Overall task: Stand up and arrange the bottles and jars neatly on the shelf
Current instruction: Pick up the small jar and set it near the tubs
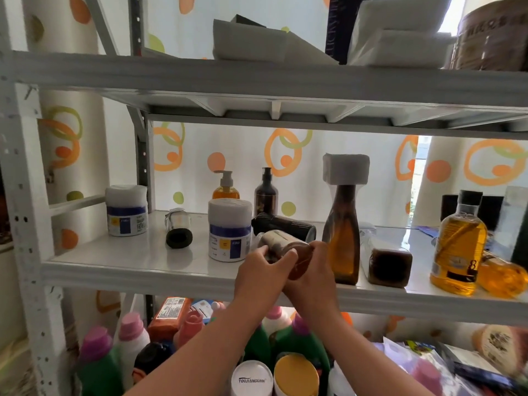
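Both my hands grip one brown bottle that lies tilted at the front of the white shelf. My left hand holds its near side, my right hand its amber base end. Behind it a black bottle lies on its side. A tall amber bottle with a white block cap stands just right of my hands. A small bottle with a black cap lies flat further left. Two white jars and two pump bottles stand upright.
A square brown jar lies at the front right, beside an upright yellow liquor bottle and another amber bottle lying down. White boxes sit on the shelf above. Detergent bottles crowd the shelf below.
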A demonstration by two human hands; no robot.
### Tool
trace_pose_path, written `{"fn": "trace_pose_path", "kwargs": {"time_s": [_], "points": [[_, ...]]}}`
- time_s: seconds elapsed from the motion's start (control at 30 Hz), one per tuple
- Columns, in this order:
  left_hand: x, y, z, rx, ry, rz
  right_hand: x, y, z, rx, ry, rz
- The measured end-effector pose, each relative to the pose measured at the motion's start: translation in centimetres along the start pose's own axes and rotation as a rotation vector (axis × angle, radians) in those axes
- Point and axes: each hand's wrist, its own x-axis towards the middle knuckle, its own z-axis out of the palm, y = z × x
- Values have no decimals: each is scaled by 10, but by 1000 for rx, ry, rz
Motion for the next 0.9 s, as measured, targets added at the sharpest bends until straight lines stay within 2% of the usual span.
{"fn": "trace_pose_path", "kwargs": {"time_s": [0.1, 0.37, 0.9], "points": [[3, -1, 7, 33, 18, 9, 9, 4, 9, -70, 0, 24], [19, -15, -2, 42, -68, 83, 15, 11, 26, -224, -37, -9], [31, -37, -11, 5, -98, 151, 12, 12, 25, -260, 13, -28]]}}
